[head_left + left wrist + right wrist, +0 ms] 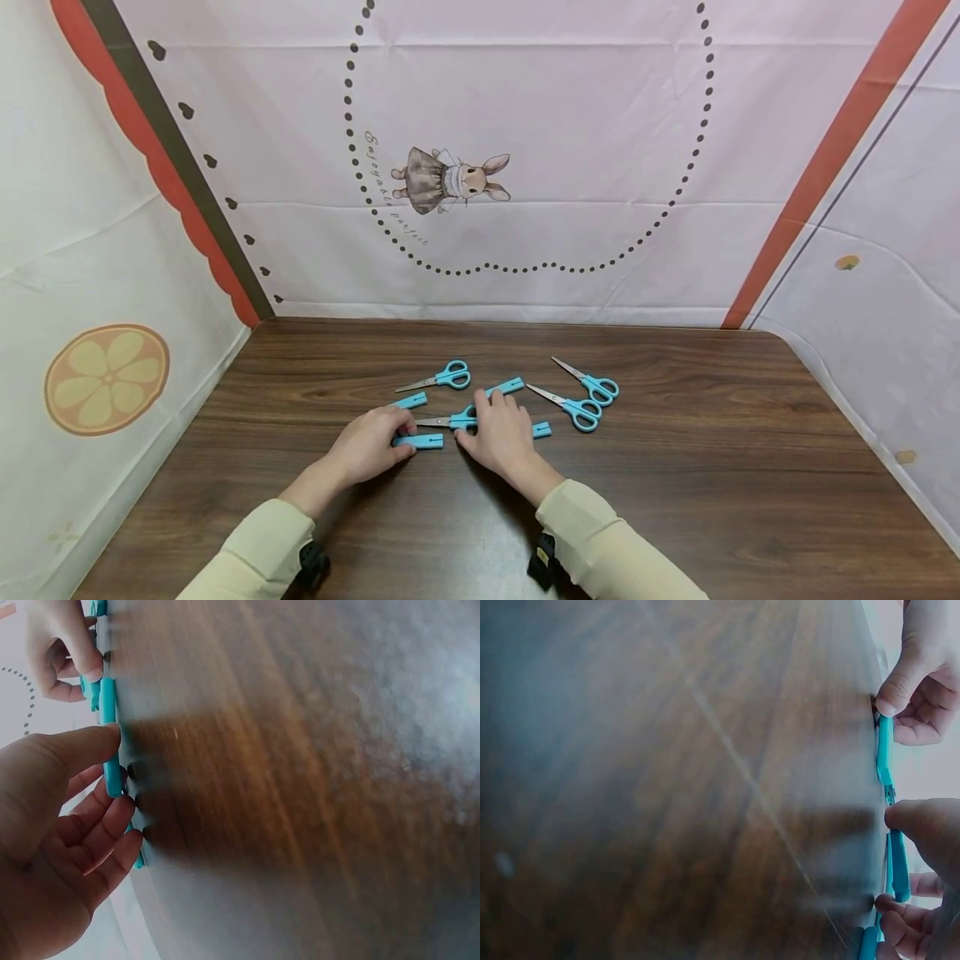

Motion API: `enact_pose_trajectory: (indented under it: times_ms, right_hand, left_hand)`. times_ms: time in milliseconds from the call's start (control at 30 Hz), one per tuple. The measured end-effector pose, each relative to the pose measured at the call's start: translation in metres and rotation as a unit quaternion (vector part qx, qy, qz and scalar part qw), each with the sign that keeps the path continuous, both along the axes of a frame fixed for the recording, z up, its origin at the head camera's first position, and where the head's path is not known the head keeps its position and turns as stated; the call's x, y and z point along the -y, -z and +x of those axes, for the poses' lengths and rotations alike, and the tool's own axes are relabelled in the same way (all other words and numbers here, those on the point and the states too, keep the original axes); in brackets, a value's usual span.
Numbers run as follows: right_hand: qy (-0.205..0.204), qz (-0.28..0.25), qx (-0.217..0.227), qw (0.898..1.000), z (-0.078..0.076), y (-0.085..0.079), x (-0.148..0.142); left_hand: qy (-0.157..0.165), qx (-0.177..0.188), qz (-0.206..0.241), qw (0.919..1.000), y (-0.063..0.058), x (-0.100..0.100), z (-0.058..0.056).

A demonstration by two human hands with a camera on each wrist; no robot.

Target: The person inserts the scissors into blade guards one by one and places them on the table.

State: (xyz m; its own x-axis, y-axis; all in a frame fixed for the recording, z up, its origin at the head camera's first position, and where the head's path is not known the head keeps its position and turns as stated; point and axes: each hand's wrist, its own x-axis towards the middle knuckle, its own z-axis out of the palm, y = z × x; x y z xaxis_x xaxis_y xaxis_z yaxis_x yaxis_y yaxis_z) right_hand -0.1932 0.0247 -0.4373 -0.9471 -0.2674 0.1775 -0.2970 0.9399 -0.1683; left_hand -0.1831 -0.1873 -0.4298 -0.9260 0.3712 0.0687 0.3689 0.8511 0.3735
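My left hand (366,446) pinches a light blue scissors cover (423,442) between thumb and fingers, low over the table. In the left wrist view the thumb lies on one side of it and the fingers on the other. To the right, my right hand (502,433) holds a pair of scissors (459,422) by its turquoise handle, blades toward the left hand; the palm hides part of the handle. A second cover (410,401) lies just beyond the left fingers. Two more covers lie by the right hand, one beyond its fingertips (506,386) and one beside it (542,429).
Another pair of scissors (453,375) lies behind the hands, pointing left. Two pairs, a nearer one (581,412) and a farther one (598,387), lie on the right. The brown wooden table (712,467) meets a printed cloth (600,167) at the back.
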Motion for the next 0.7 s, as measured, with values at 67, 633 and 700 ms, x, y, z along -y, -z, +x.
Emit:
enact_pose_trajectory:
  times_ms: [67, 633, 700]
  right_hand:
    - [0.000, -0.001, -0.003, 1.000, 0.0001, -0.0001, -0.0002]
    - [0.012, -0.022, 0.015, 1.000, -0.0009, -0.0035, -0.0035]
    - [0.011, -0.021, 0.011, 1.000, -0.0006, -0.0047, -0.0043]
  left_hand:
    - [0.001, 0.002, 0.001, 1.0000, -0.0001, -0.0003, 0.0002]
    - [0.012, -0.005, -0.011, 0.9999, -0.0003, -0.0001, 0.0022]
    - [0.010, -0.003, -0.011, 0.9999, -0.0004, 0.0000, 0.0023]
